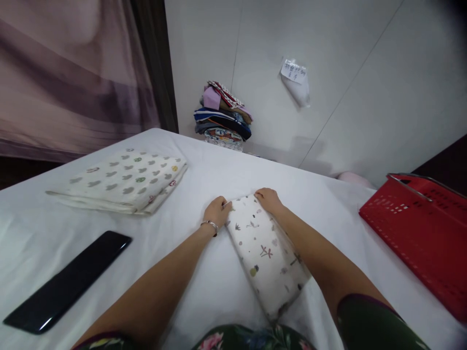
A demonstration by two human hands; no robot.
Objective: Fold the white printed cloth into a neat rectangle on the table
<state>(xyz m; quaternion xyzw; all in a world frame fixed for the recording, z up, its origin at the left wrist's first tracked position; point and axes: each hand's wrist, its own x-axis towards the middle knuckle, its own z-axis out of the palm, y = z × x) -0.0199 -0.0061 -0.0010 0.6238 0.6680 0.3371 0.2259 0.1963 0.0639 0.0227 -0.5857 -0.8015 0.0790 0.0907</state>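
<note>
A folded white cloth (264, 248) printed with small flamingos, palm trees and pineapples lies on the white-covered table (207, 165) in front of me. My left hand (218, 213) grips its far left corner, fingers curled over the edge. At the far right corner, my right hand (268, 199) holds the cloth with thumb and fingers closed on it. The near end of the cloth reaches close to my body. To the left lies another folded cream cloth (124, 182) with grey, green and red motifs, touched by neither hand.
A long glossy black panel (69, 282) rests on the table at the left. A red plastic basket (419, 238) stands at the right edge. Beyond the table, a stack of folded clothes (223, 116) is near the wall, which bears a taped paper note (295, 80). A curtain (73, 82) hangs at left.
</note>
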